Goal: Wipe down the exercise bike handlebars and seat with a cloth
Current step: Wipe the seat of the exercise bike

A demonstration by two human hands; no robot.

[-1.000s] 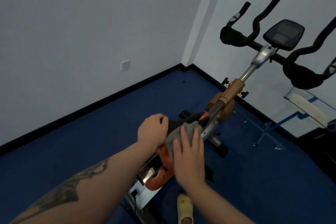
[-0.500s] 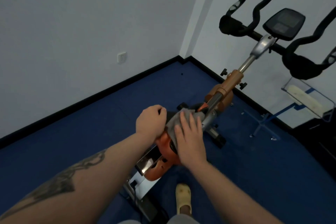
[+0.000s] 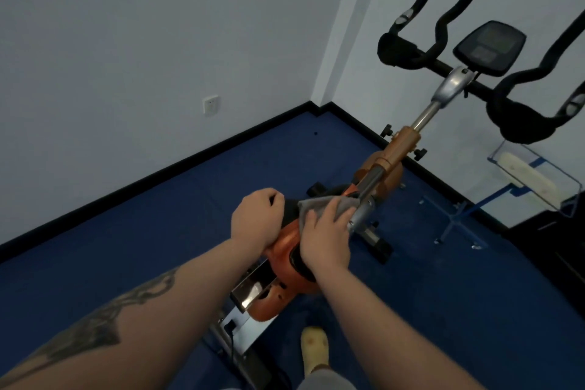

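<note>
1. The fingers (image 3: 340,215) of the right hand (image 3: 326,239) lie straight and flat on a grey cloth (image 3: 319,206), pressing it onto the bike's seat (image 3: 289,215).
2. The left hand (image 3: 254,222) is curled into a fist on the seat's left edge, just left of those fingers; whether it grips the seat or only rests there cannot be told.
3. The seat is black on top with an orange underside (image 3: 285,244), and most of it is hidden under the two hands.
4. Just beyond the right fingertips, a silver post (image 3: 364,199) touches the edge of the cloth and runs up and away into an orange frame tube (image 3: 402,149).
5. Well beyond the fingers, at the top of that post, stand the black handlebars (image 3: 443,38) with a dark console (image 3: 489,47) between the two sides.
6. The bike stands on a blue floor (image 3: 158,231) in a corner of white walls (image 3: 158,25) with a black skirting.
7. A wall socket (image 3: 211,104) sits on the wall far left of the fingers.
8. Below the right forearm a pale yellow shoe (image 3: 313,350) rests on the floor.
9. Far right of the fingers stands a clear rack (image 3: 538,174) on a blue stand.
</note>
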